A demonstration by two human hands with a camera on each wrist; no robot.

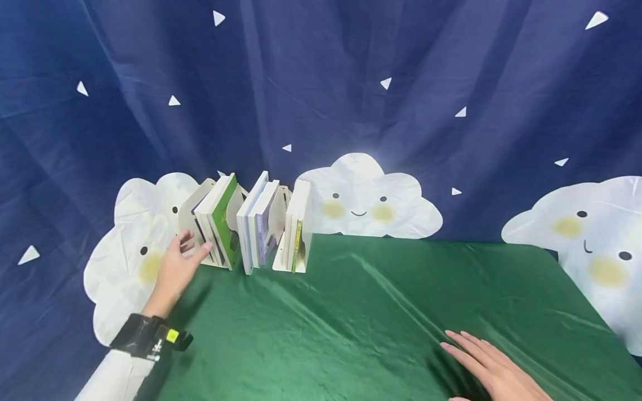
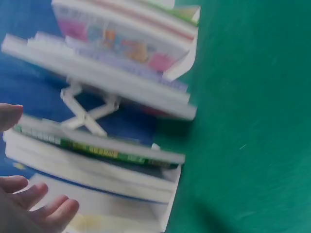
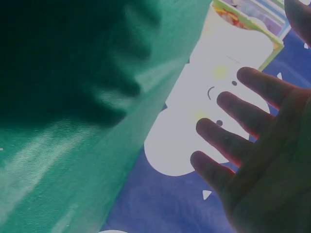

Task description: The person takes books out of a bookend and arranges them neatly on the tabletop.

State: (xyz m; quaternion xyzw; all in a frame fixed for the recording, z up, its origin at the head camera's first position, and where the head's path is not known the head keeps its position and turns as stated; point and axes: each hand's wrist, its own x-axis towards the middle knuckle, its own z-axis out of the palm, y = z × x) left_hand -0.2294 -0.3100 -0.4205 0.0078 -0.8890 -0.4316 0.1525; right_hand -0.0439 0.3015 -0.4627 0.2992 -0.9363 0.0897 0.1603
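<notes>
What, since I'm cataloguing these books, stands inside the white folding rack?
The rack holds books in three groups, including a green book at left, a purple one in the middle and a yellow spine at right. Most covers are hidden between neighbours.

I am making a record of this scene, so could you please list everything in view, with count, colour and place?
Backdrop: one, dark blue, at the back.
Clouds: three, white with yellow cheeks, printed on the backdrop.
Triangles: at least ten, white, scattered over the backdrop.
Cloth: one, green, before the backdrop.
Rack: apparently one, white, left of centre.
Books: several, exact count unclear; white, green, purple; standing along the rack.
Wrist strap: one, black, left wrist.
Sleeve: one, white, left forearm.
Left hand: one, bare, at the leftmost books.
Right hand: one, bare, lower right.
</notes>
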